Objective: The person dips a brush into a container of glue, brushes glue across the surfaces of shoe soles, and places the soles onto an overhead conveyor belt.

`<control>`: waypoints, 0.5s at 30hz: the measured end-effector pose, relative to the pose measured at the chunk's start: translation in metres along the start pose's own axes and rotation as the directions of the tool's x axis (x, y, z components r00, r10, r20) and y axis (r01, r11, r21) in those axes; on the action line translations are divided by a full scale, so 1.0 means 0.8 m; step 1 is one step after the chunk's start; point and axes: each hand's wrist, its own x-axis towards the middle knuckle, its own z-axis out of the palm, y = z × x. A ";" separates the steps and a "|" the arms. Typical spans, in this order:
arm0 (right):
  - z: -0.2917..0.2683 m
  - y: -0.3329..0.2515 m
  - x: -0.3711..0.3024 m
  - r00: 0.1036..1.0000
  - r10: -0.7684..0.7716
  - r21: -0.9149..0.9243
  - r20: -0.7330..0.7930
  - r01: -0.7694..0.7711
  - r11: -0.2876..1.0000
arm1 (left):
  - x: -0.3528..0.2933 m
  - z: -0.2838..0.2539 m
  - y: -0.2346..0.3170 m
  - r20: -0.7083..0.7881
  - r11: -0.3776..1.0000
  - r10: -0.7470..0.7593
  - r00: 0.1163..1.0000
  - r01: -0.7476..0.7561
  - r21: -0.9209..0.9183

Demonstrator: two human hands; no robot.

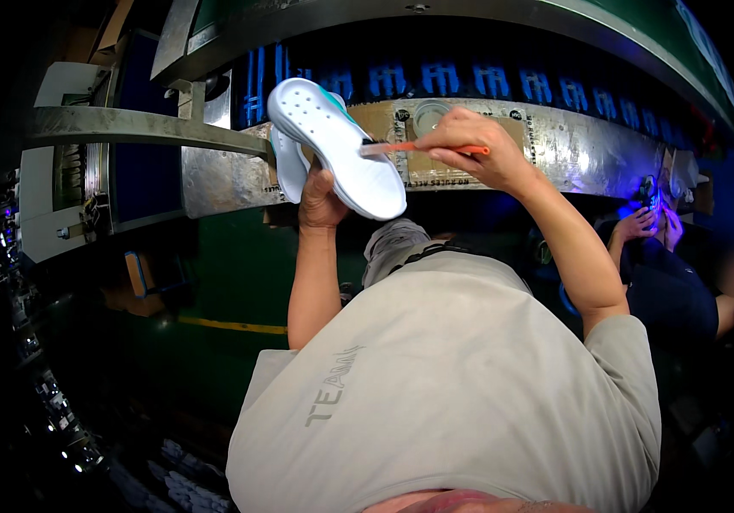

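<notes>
My left hand [322, 203] is closed around the near side of a white shoe sole [346, 158], which is tilted over the bench. Small holes dot the sole's far end, and a green patch shows on its edge. A second white sole [290, 165] lies partly hidden behind it. Pinched in the fingers of my right hand [482, 147] is a brush [405, 146] with an orange handle. Its bristle end lies on or just over the sole's inner face, by the right edge. Beyond my right hand stands a round clear container [429, 115], partly covered by the fingers.
A metal bench [572, 158] runs across in front of me, with flattened cardboard [504, 137] taped on it. Past it is a row of blue racks [440, 79]. A metal rail [136, 126] juts in from the left. At far right, another person's hands [636, 224] work under violet light.
</notes>
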 end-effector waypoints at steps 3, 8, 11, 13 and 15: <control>-0.004 -0.016 -0.026 0.995 0.095 0.019 0.033 -0.095 0.995 | 0.013 0.005 0.017 -0.018 0.997 0.076 0.997 -0.076 0.025; 0.017 -0.052 -0.057 0.929 0.369 0.235 -0.011 -0.357 0.904 | 0.028 0.011 0.032 0.003 0.968 0.182 0.983 -0.180 0.176; 0.031 -0.076 -0.057 0.812 0.583 0.443 0.032 -0.535 0.719 | 0.032 0.015 0.023 -0.002 0.959 0.182 0.983 -0.177 0.219; 0.044 -0.077 -0.059 0.748 0.662 0.639 0.041 -0.529 0.559 | 0.034 0.017 0.010 -0.012 0.955 0.193 0.981 -0.185 0.232; 0.049 -0.074 -0.059 0.727 0.686 0.702 0.018 -0.497 0.509 | 0.034 0.023 0.001 -0.017 0.951 0.174 0.985 -0.163 0.263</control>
